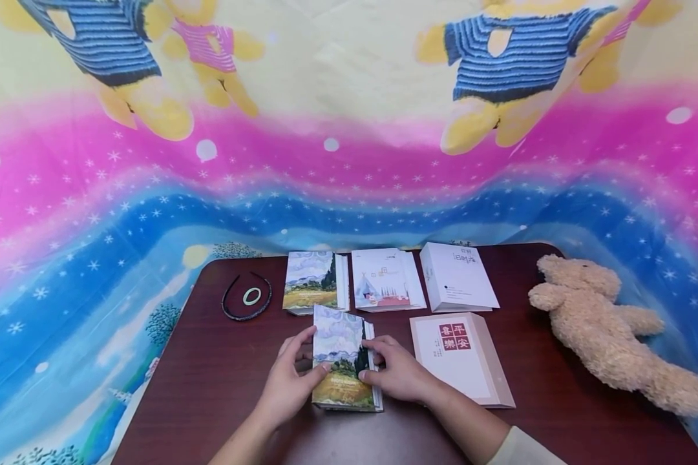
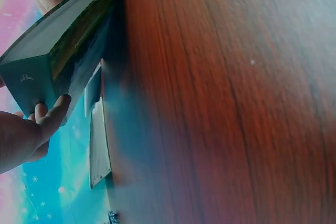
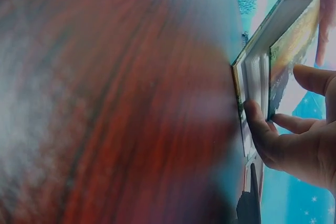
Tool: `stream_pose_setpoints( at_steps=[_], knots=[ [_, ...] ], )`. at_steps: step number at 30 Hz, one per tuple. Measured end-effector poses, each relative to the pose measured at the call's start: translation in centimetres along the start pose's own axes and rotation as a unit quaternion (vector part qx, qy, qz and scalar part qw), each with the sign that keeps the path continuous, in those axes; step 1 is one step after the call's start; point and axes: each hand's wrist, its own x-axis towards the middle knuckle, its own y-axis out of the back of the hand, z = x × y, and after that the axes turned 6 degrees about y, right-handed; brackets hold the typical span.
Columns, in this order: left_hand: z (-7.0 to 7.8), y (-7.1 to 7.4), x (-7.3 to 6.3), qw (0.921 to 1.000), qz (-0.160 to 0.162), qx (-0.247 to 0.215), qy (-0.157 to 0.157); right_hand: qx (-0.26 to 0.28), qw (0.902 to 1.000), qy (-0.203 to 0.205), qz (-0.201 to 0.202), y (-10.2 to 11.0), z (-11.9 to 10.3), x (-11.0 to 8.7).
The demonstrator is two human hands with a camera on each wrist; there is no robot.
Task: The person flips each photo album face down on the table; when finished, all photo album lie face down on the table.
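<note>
Above the near middle of the table, both hands hold a thick photo album (image 1: 340, 361) with a painted landscape cover of cypress and field. My left hand (image 1: 291, 374) grips its spine side, thumb on the front cover. In the left wrist view, the fingers (image 2: 55, 116) wrap the plain dark teal spine (image 2: 31, 80). Opposite, my right hand (image 1: 398, 371) pinches the page-edge side. The right wrist view shows its thumb (image 3: 310, 80) on the painted cover and a finger (image 3: 257, 124) against the page edges, where the cover stands slightly apart from the pages.
Along the back lie a matching landscape album (image 1: 309, 278), a tent-picture album (image 1: 380, 278) and a white album (image 1: 459, 278). A beige album with red squares (image 1: 454, 371) lies right. A dark headband (image 1: 227, 307) surrounds a pale green ring (image 1: 252, 296). A teddy bear (image 1: 599, 329) lies far right.
</note>
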Motion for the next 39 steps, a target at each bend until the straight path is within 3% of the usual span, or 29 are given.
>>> stream_pose_setpoints(
  at_steps=[8,15,39],
  knots=[
    [1.2,0.0,-0.4,0.9999,0.009,0.002,-0.007,0.025,0.9996,0.008,-0.006,-0.1,-0.1,-0.1],
    [2.0,0.0,-0.6,0.9997,0.002,-0.025,0.000,0.055,0.9984,0.008,-0.013,-0.2,-0.1,0.1],
    [3.8,0.3,-0.9,0.9991,0.014,0.033,-0.024,0.149,0.9876,-0.005,-0.048,-1.1,-0.9,1.0]
  ],
)
